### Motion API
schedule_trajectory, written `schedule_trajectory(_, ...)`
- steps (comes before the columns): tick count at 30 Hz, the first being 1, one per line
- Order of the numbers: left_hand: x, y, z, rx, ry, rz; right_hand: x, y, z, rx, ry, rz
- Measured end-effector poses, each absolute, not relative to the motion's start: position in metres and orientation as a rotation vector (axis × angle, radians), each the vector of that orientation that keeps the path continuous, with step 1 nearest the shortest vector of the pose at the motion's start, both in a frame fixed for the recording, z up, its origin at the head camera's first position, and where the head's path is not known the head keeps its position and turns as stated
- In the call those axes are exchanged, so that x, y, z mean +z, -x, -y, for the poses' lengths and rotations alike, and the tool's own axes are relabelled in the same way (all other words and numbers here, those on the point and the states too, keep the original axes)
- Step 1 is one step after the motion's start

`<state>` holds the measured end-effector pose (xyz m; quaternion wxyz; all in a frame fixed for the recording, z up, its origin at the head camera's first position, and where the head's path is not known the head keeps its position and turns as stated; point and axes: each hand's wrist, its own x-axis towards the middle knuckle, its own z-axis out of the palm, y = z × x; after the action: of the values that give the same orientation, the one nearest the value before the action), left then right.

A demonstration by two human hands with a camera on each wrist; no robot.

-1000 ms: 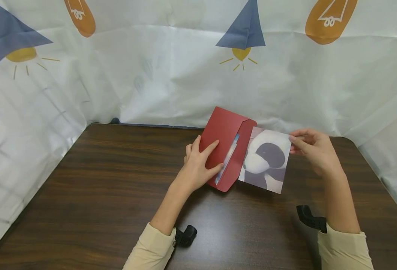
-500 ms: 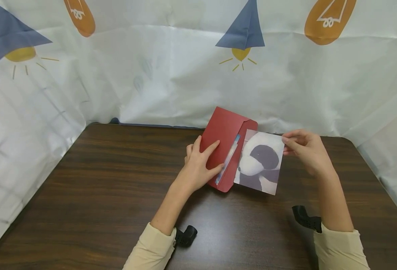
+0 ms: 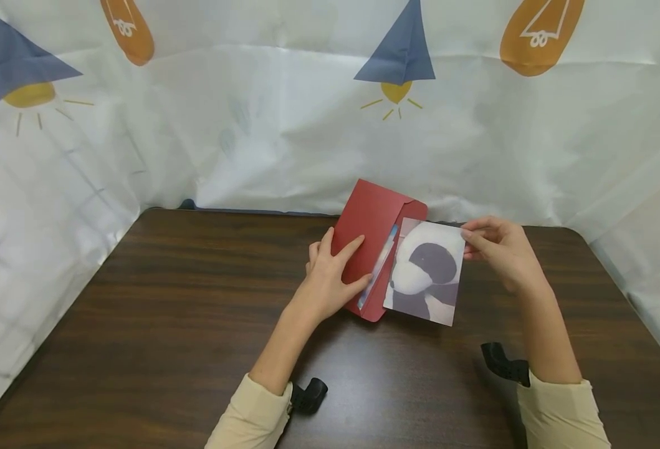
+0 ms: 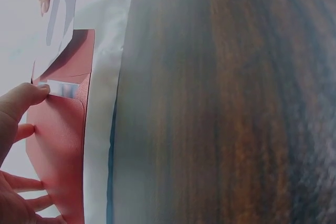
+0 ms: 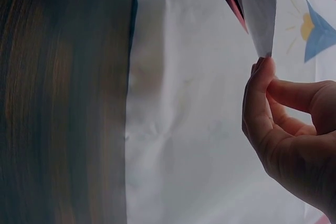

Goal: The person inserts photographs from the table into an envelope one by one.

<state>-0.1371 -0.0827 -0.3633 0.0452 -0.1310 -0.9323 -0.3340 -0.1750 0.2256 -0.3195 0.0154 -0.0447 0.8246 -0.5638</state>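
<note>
A red envelope (image 3: 370,221) is tilted with its flap open to the right, and a strip of bluish-white paper (image 3: 386,252) shows in its opening. My left hand (image 3: 326,280) grips the envelope from the left, thumb (image 4: 35,92) at the opening's edge and forefinger spread over the front. To the right my right hand (image 3: 503,252) pinches the upper right corner of a square photo print (image 3: 425,271) of a black-and-white plush animal. The photo's left edge overlaps the open flap in the head view. Its pale back (image 5: 257,9) shows in the right wrist view.
Beneath the hands is a dark wood-grain table (image 3: 167,324). White curtain sheeting (image 3: 251,137) printed with lamps and bulbs hangs close behind its far edge. Black wrist-worn mounts (image 3: 309,396) sit at both cuffs.
My right hand has moved left with the photo, bringing its left edge over the envelope's flap. The left hand and envelope have stayed almost in place.
</note>
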Motion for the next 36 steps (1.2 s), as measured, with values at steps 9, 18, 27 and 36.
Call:
schedule_trajectory(9,-0.364,0.137,0.082,-1.023,0.411,2.839,-0.319,0.175,-0.222,-1.738,0.143,-2.561)
schedule_trajectory(18,-0.364,0.136,0.08,-1.006,0.425,2.832,-0.323,0.175,-0.216,-1.764,0.13,-2.535)
schedule_trajectory(27,-0.365,0.136,0.079,-0.991,0.435,2.827,-0.326,0.177,-0.209,-1.797,0.141,-2.518)
schedule_trajectory(36,-0.366,0.135,0.078,-1.002,0.447,2.822,-0.328,0.175,-0.203,-1.791,0.131,-2.52)
